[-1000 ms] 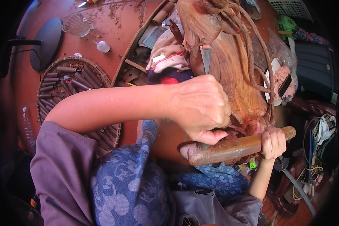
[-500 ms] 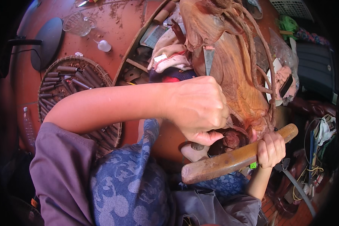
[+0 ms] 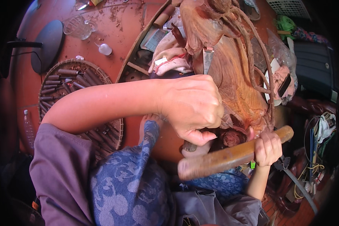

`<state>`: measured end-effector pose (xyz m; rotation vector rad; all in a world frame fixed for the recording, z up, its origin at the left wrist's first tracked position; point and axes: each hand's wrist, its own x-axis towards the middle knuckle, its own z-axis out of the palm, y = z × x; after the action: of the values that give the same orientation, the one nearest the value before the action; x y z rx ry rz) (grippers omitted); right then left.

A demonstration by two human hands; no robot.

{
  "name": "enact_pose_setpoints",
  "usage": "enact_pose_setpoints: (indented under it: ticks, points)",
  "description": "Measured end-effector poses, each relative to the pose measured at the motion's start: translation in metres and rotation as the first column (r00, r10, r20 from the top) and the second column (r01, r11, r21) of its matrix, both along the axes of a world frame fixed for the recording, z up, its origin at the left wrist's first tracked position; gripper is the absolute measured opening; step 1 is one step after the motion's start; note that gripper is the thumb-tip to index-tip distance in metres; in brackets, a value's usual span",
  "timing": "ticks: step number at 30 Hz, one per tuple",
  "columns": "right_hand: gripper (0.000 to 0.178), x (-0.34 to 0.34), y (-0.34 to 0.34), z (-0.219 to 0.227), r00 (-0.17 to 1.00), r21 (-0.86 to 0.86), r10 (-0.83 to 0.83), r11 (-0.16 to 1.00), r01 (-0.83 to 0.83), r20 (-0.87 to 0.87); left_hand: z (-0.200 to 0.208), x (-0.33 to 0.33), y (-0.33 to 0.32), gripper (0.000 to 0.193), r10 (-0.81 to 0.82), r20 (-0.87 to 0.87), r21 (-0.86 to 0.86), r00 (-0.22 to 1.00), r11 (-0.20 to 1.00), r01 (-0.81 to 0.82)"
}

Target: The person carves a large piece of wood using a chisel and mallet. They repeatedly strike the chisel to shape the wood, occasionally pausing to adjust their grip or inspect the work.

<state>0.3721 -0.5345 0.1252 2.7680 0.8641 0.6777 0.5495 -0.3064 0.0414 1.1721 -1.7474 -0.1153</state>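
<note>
My left hand (image 3: 194,107) is closed in a fist around a chisel (image 3: 207,63). The flat metal blade sticks out beyond the knuckles, its tip against the reddish-brown wood carving (image 3: 229,75). Below my thumb the chisel's round handle end shows; the middle of the handle is hidden in my fist. My right hand (image 3: 268,148) grips a thick wooden mallet (image 3: 218,160) near its right end. The mallet slants down to the left, its slightly blurred broad end apart from the chisel's handle end and below it.
At left a round woven basket (image 3: 118,137) holds several dark-handled tools. A glass mug (image 3: 78,27), a small white bottle (image 3: 104,49) and a black round stand (image 3: 49,45) are on the red tiled floor. A phone (image 3: 284,86) lies on pink cloth right of the carving.
My left fist and the chisel have shifted slightly left. The mallet in my right hand has also moved a little left.
</note>
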Motion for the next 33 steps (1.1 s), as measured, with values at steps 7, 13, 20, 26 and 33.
enact_pose_setpoints:
  ticks: [7, 13, 20, 26, 33]
  points:
    - [0.024, 0.0, 0.007, 0.003, 1.0, -0.027, -0.021, 0.999, 0.021, 0.019, -0.001, 0.003, 0.003, 0.033, -0.013, 0.016, -0.029, 1.0, 0.999, 0.013]
    - [0.025, 0.0, 0.01, 0.004, 0.998, -0.061, -0.047, 0.997, 0.049, 0.032, 0.004, 0.003, 0.003, 0.035, -0.017, -0.017, -0.009, 1.0, 1.0, 0.016]
    - [0.027, 0.001, 0.012, 0.004, 0.994, 0.028, -0.108, 0.994, 0.109, -0.031, 0.016, 0.005, 0.009, 0.031, -0.008, -0.018, 0.026, 1.0, 1.0, 0.008]
    - [0.029, -0.004, 0.008, 0.005, 0.996, 0.038, -0.063, 0.997, 0.065, -0.059, 0.008, -0.028, 0.003, 0.03, 0.127, 0.009, -0.046, 0.992, 0.991, -0.126]
    - [0.029, -0.001, 0.004, 0.004, 0.998, 0.006, -0.003, 1.0, 0.004, -0.068, -0.005, -0.03, -0.02, 0.028, 0.234, 0.014, -0.049, 0.972, 0.971, -0.233]
